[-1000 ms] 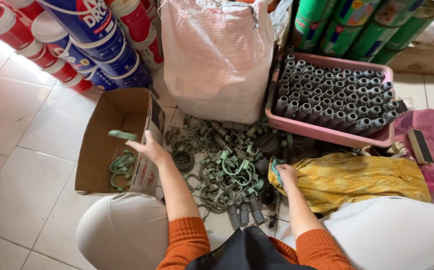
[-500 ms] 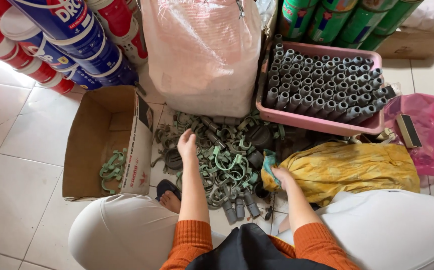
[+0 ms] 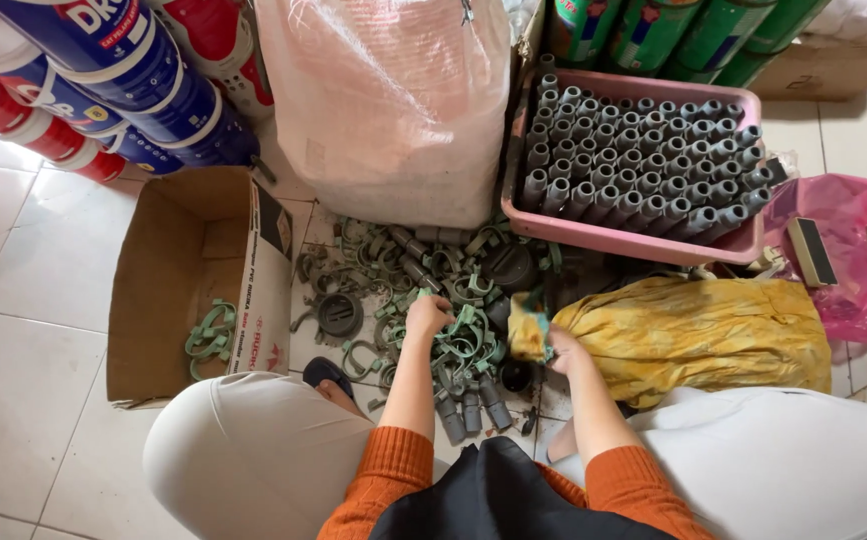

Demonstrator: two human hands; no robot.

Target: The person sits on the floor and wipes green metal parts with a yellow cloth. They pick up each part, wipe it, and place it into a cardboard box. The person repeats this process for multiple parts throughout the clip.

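My left hand (image 3: 427, 315) closes on a green pipe clamp (image 3: 461, 335) in the clamp pile (image 3: 403, 275) on the floor, just right of the cardboard box (image 3: 168, 290). My right hand (image 3: 559, 350) grips the yellow cloth (image 3: 683, 335) just beside that pile.

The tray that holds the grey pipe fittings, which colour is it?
Pink. The tray shows best in the head view, its rim around the grey pipe fittings.

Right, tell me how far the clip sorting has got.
Done: a small bunch of green clips lies in the cardboard box. In hand: the left hand is down in the floor pile, fingers closed on a clip, and the right hand holds a cloth. Left: most of the pile, far more than the box holds.
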